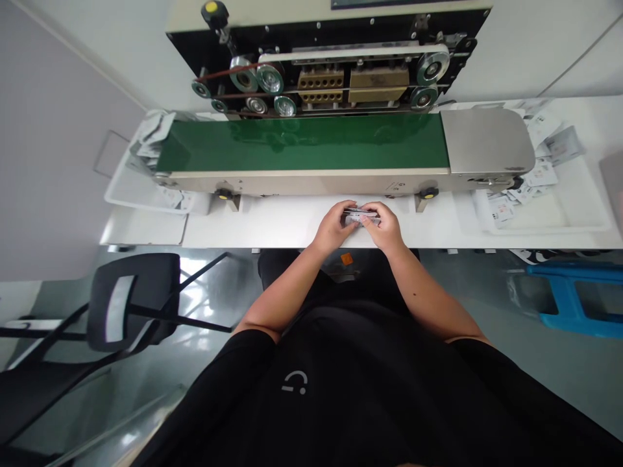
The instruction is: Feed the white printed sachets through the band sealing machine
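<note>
While kept together: small printed packets (361,217)
Left hand (333,227): half-closed, pinching left end
Right hand (384,227): half-closed, pinching right end

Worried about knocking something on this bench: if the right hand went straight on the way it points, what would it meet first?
The right hand would most likely meet the small stack of packets its fingers already touch; depth is hard to judge from above.
</note>
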`<state>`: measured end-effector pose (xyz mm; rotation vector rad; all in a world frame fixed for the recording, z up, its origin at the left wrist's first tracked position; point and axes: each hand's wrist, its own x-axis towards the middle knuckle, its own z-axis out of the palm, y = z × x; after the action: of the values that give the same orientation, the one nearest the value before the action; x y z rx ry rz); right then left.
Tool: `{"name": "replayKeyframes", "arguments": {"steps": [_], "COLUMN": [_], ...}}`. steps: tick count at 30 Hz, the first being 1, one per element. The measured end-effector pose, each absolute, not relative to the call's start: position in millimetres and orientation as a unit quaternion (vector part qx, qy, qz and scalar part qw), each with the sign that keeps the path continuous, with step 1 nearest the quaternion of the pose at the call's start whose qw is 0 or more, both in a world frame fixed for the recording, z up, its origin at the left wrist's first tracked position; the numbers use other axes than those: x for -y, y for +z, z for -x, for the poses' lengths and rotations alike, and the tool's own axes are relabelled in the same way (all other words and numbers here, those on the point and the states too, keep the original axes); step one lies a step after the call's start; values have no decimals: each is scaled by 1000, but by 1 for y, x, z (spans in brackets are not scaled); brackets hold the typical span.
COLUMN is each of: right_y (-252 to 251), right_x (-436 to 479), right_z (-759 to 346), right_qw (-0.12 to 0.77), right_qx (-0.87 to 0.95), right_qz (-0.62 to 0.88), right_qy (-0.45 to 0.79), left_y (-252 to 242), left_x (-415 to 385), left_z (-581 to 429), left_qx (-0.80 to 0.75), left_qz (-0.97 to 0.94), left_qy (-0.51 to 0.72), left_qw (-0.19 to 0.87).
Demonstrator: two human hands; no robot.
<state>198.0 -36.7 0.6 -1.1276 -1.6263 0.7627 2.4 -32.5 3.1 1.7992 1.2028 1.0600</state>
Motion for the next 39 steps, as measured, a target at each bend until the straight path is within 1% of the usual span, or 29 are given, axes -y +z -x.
{"name": "replayKeyframes", "arguments": {"steps": [2, 8, 12, 14, 19, 22, 27, 32, 36, 39], "right_y": [1, 6, 8, 8, 9, 6, -4, -8, 9, 45], "right_x": [37, 41, 40, 39, 40, 42, 39, 37, 45, 49], "right_z": [-198, -197, -196, -196, -196, -198, -202, -201, -204, -217], "right_qw": [468, 510, 476, 474, 494, 513, 575, 594, 621, 653], "right_qx": [675, 686, 694, 695, 681, 650, 588, 557, 513, 492], "right_qz": [475, 440, 445, 445, 450, 462, 454, 457, 448, 434], "right_qy": [315, 275, 306, 309, 298, 318, 344, 359, 387, 379], "left_y": [1, 1, 3, 4, 5, 3, 3, 5, 3, -1], "left_x": [33, 36, 35, 35, 37, 37, 37, 36, 35, 34], "left_z": [-3, -4, -6, -7, -8, -7, -7, -7, -4, -1], "left_qx": [-482, -460, -466, -471, -485, -492, -490, -496, -504, -514], "left_qz": [-695, -706, -697, -694, -683, -678, -687, -681, -662, -652], "left_qy": [402, 417, 415, 410, 404, 408, 415, 422, 429, 427], "left_qw": [349, 341, 353, 359, 368, 363, 338, 334, 351, 358]}}
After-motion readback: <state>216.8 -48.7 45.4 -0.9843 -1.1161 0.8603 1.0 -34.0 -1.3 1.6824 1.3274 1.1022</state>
